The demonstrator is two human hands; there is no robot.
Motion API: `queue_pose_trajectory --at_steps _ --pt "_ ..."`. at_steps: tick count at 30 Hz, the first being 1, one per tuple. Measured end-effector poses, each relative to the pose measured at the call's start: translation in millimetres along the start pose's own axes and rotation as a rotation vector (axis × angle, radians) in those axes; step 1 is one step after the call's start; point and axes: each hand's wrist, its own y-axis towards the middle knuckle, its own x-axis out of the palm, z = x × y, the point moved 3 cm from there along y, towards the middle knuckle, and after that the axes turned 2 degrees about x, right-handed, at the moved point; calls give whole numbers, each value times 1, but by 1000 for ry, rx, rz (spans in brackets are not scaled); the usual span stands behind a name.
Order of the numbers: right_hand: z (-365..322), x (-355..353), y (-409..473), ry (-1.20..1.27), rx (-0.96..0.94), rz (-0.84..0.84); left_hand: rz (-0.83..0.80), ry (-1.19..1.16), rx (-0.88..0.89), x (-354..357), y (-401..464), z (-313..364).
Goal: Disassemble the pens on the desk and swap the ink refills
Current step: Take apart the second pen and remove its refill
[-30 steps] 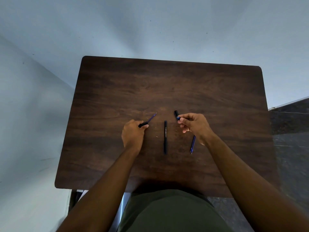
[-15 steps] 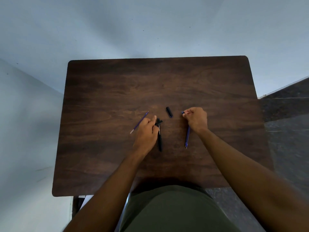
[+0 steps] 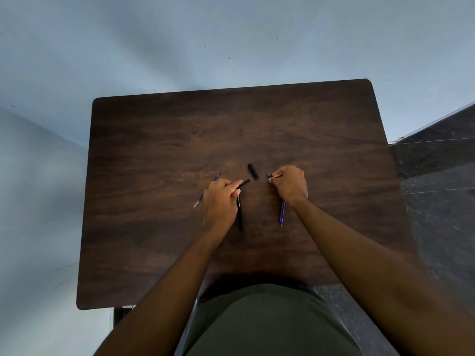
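Note:
On the dark wooden desk, my left hand grips a short black pen piece that sticks out to the right of its fingers. A black pen barrel lies beside that hand, pointing toward me. A thin blue refill lies slantwise under and behind the left hand. My right hand pinches the far end of a blue pen whose tip points toward me. A black cap lies between the hands, farther back.
The desk stands in a corner of pale walls. Dark tiled floor shows to the right. My lap in a green garment is at the desk's near edge.
The left hand laid the blue refill down on its left and moved right to the black pen, lifting a black piece. The right hand dropped the cap and took the blue pen's end.

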Motion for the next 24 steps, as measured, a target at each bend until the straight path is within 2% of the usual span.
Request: queue_pose_trajectory --at_steps 9,16,24 --pt "1 -7 -2 44 -10 63 -64 37 -19 1 -6 4" --pt "38 -30 -11 219 150 175 -92 25 -25 4 -10 3" --pt "59 -23 -21 233 317 35 -163 -14 -22 10 -10 10"
